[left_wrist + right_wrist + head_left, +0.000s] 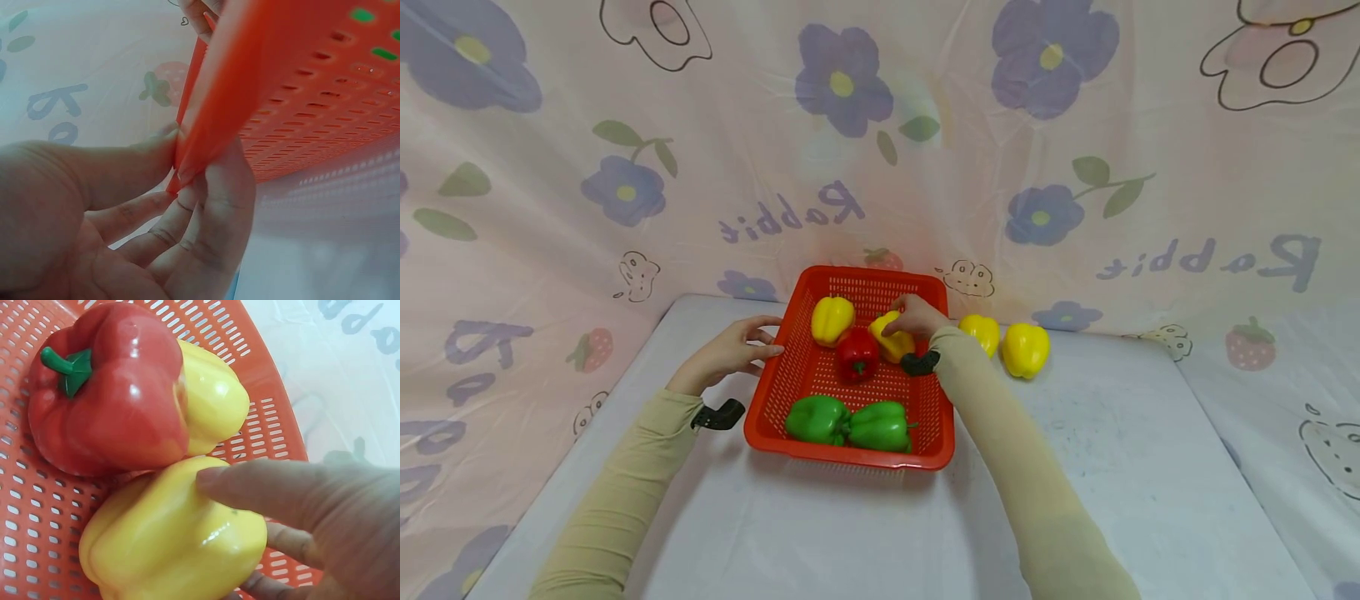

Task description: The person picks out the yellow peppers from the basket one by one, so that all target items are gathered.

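A red plastic basket (850, 457) with slotted walls stands on the white table. My left hand (730, 354) pinches its left rim between thumb and fingers, as the left wrist view shows up close. Inside the basket, my right hand (919, 318) holds a yellow bell pepper (169, 537), thumb on one side and fingers on the other. Touching that pepper is a red bell pepper (857, 357) with a green stem. Another yellow bell pepper (832, 321) lies at the back left. Two green bell peppers (817, 419) sit side by side at the basket's front.
Two more yellow bell peppers, one of them (1026, 350) farther right, stand on the table (1120, 467) just right of the basket. The nearer one (980, 333) is partly behind my right forearm. A printed cloth (925, 167) hangs behind the table.
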`<action>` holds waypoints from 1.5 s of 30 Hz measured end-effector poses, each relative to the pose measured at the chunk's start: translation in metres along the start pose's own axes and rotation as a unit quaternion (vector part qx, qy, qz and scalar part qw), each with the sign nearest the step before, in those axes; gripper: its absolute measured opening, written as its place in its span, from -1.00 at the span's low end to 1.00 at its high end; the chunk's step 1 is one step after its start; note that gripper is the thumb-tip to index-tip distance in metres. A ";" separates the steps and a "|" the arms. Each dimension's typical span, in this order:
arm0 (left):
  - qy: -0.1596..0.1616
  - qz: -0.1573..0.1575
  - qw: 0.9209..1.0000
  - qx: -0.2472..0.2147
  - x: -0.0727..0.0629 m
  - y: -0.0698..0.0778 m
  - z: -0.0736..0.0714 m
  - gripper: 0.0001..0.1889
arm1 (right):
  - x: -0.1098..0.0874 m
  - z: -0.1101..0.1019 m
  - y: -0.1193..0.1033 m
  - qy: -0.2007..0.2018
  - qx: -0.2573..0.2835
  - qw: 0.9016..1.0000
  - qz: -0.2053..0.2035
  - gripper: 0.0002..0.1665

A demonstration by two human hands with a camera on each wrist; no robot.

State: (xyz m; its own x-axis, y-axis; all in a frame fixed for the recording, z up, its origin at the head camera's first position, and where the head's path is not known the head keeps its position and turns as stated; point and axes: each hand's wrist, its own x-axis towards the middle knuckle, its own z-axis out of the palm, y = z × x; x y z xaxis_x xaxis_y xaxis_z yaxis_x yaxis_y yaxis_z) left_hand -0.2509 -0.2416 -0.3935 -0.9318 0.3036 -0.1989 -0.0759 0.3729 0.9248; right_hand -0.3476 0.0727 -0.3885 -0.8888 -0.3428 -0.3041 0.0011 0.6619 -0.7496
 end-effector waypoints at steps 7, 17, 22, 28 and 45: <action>-0.001 -0.001 1.000 0.003 0.000 0.000 0.000 -0.38 | 0.003 0.002 0.003 0.003 0.002 1.000 0.008 -0.35; 0.001 -0.001 1.000 0.003 0.001 0.002 0.002 -0.38 | -0.003 0.002 0.000 0.000 0.012 1.000 0.018 -0.28; 0.001 0.000 1.000 0.007 0.003 0.001 0.001 -0.37 | -0.003 0.000 0.001 0.004 -0.016 1.000 -0.004 -0.30; -0.001 0.002 1.000 0.007 0.002 0.001 0.000 -0.37 | -0.005 -0.004 -0.001 0.007 -0.042 0.999 -0.022 -0.34; 0.001 -0.003 1.000 0.007 0.000 -0.001 -0.001 -0.37 | -0.018 -0.020 -0.009 -0.006 -0.052 0.992 -0.111 -0.33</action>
State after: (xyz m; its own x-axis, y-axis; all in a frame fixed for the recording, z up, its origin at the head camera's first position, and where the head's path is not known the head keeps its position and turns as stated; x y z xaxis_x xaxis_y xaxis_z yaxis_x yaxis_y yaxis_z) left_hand -0.2512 -0.2429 -0.3941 -0.9318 0.3006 -0.2034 -0.0760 0.3866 0.9191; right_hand -0.3404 0.0864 -0.3649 -0.8564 -0.4956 -0.1446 -0.2428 0.6339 -0.7344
